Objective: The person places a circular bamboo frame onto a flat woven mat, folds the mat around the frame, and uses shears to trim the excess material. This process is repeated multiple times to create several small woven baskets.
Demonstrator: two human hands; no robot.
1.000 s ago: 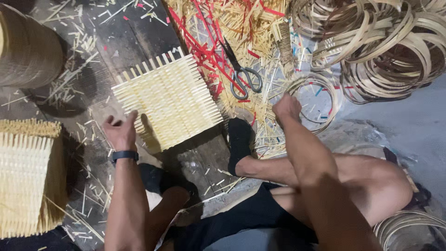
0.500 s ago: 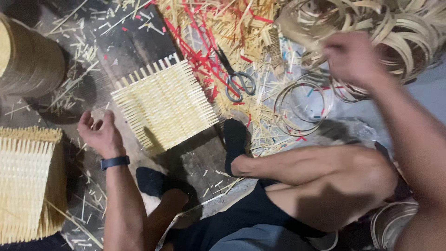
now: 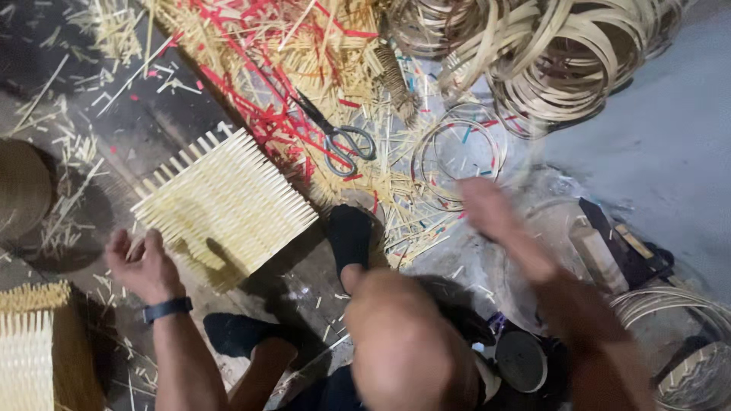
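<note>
A square woven mat [image 3: 228, 202] of pale bamboo strips lies flat on the dark floor, loose strip ends sticking out along its edges. My left hand [image 3: 141, 262], with a dark wristband, is curled at the mat's lower-left corner and pinches its edge strips. My right hand [image 3: 487, 213] is blurred with motion over the floor right of my black-socked foot [image 3: 350, 236]. A faint thin hoop shows beside it, and I cannot tell whether the hand holds it. A thin bamboo ring [image 3: 457, 156] lies just beyond that hand.
Scissors [image 3: 346, 141] lie on a heap of pale and red strips [image 3: 266, 61]. Coiled bamboo bands [image 3: 548, 53] are piled at top right, another coil [image 3: 678, 342] at bottom right. Woven pieces [image 3: 27, 358] stand at the left. A round lid [image 3: 521, 358] sits by my knee.
My right hand reached up to the coils at top right, then swung back down toward my foot. My left hand stayed by the mat's corner, its fingers spreading and then curling again.
</note>
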